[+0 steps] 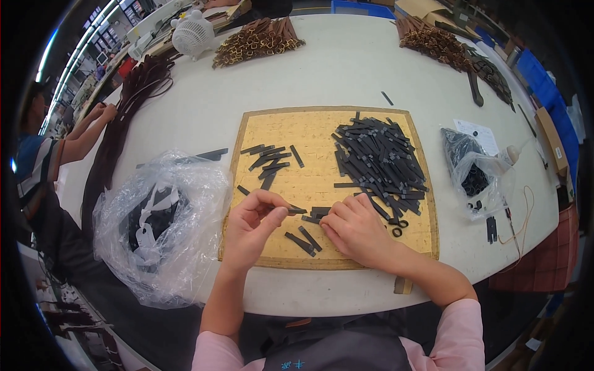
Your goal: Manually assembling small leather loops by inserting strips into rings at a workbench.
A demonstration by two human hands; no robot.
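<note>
My left hand (252, 226) pinches a thin black strip (297, 211) between thumb and forefinger, above a yellow board (284, 127). Close beside it, my right hand (361, 230) has its fingers curled together and lowered to the board, by the ends of a few black strips (318, 214); what lies under the fingertips is hidden. A large heap of short black strips (377, 154) covers the board's right part. A smaller scattered group of strips (270, 158) lies at the left. Small black rings (397, 232) rest near my right wrist.
Left of the board sits a clear plastic bag (161, 229) with dark contents. To the right lies an open bag of black rings (476, 176). Brown straps with gold buckles (257, 42) and a white fan (193, 35) stand far off. Another person (43, 145) handles long dark straps (124, 117).
</note>
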